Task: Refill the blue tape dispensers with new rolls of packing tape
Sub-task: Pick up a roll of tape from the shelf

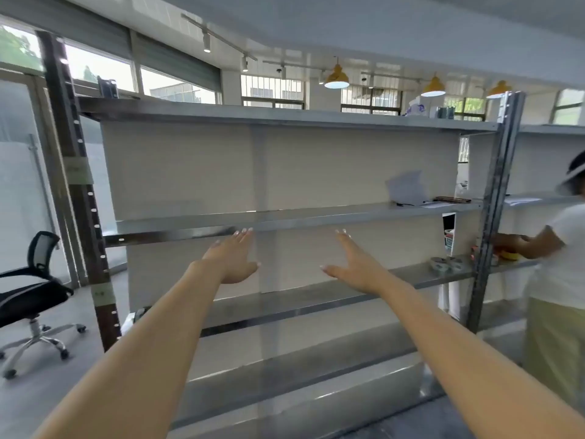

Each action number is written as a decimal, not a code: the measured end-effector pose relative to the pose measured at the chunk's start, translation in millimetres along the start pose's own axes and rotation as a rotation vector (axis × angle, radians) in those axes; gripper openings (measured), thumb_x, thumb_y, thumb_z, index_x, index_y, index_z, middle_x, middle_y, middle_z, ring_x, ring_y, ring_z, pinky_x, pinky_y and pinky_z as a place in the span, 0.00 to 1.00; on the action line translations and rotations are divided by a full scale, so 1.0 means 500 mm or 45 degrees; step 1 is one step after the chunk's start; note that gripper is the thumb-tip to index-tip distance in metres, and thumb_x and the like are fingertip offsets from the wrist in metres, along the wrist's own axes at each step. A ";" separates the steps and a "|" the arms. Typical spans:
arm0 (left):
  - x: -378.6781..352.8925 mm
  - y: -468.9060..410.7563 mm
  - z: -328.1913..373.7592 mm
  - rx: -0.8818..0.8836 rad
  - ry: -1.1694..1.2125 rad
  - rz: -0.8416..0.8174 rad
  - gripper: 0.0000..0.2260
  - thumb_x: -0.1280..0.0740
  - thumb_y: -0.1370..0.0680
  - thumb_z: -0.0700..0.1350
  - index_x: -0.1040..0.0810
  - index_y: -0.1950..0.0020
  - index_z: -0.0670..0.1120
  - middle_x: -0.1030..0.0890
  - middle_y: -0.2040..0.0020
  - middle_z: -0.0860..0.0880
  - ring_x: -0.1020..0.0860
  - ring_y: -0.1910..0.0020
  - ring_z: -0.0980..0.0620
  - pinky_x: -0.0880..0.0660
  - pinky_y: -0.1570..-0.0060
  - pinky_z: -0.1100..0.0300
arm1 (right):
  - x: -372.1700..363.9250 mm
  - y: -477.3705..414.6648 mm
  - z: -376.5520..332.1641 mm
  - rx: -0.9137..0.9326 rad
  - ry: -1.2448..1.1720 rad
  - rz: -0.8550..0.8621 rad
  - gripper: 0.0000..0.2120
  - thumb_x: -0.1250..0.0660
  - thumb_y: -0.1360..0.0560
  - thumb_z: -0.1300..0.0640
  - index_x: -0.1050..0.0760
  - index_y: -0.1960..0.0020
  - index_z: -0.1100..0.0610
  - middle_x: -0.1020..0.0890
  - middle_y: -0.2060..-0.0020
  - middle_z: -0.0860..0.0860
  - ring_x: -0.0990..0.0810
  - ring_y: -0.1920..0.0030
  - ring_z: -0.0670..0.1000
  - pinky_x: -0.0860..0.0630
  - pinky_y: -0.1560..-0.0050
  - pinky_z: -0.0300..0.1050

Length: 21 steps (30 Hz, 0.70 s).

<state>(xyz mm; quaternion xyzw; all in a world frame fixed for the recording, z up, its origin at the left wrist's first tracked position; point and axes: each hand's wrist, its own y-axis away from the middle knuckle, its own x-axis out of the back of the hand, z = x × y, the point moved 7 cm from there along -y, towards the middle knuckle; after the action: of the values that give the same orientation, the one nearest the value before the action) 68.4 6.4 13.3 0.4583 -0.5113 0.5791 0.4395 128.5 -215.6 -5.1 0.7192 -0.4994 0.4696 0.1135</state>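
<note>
Both hands, left hand (232,259) and right hand (354,264), hang released and empty before the grey metal shelving rack (285,218); refilling appears unstarted, so fetching the grey tape rolls (444,264) comes next.

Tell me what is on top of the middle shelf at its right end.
On the middle shelf, white papers lean against the back panel, and a flat dark object lies beside them. What lies behind the papers is covered.

A stockroom or packing workroom: long metal shelving (285,217) with slotted uprights, bare concrete floor, barred windows (272,90), hanging yellow lamps (337,79), an office chair (34,299).
</note>
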 end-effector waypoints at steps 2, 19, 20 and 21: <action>-0.016 -0.024 0.031 -0.038 0.014 -0.013 0.34 0.43 0.20 0.53 0.59 0.22 0.44 0.55 0.21 0.47 0.53 0.22 0.50 0.52 0.25 0.51 | 0.013 0.012 0.019 -0.016 0.120 0.017 0.39 0.35 0.23 0.48 0.55 0.23 0.58 0.53 0.22 0.53 0.53 0.22 0.51 0.53 0.23 0.47; -0.171 -0.274 0.509 -0.496 -0.118 -0.115 0.33 0.43 0.20 0.53 0.58 0.22 0.44 0.55 0.21 0.46 0.53 0.22 0.49 0.52 0.25 0.47 | 0.207 0.076 0.392 -0.354 0.237 0.120 0.38 0.36 0.23 0.47 0.54 0.23 0.57 0.51 0.22 0.53 0.53 0.23 0.52 0.52 0.23 0.51; -0.179 -0.291 0.531 -0.525 -0.136 -0.110 0.33 0.44 0.20 0.54 0.58 0.22 0.44 0.55 0.21 0.46 0.53 0.22 0.49 0.51 0.26 0.47 | 0.214 0.072 0.411 -0.368 0.237 0.129 0.38 0.36 0.23 0.47 0.54 0.23 0.57 0.50 0.22 0.54 0.52 0.23 0.53 0.52 0.23 0.52; -0.186 -0.308 0.550 -0.553 -0.148 -0.105 0.33 0.44 0.20 0.54 0.58 0.22 0.44 0.55 0.21 0.45 0.52 0.22 0.49 0.51 0.26 0.47 | 0.219 0.066 0.429 -0.387 0.238 0.134 0.38 0.36 0.23 0.47 0.53 0.23 0.57 0.50 0.22 0.54 0.52 0.23 0.53 0.51 0.23 0.53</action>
<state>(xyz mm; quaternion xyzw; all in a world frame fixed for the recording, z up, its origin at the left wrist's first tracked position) 259.2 -257.3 -33.1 0.4063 -0.6292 0.4095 0.5209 228.5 -434.1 -43.1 0.6198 -0.5889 0.4588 0.2418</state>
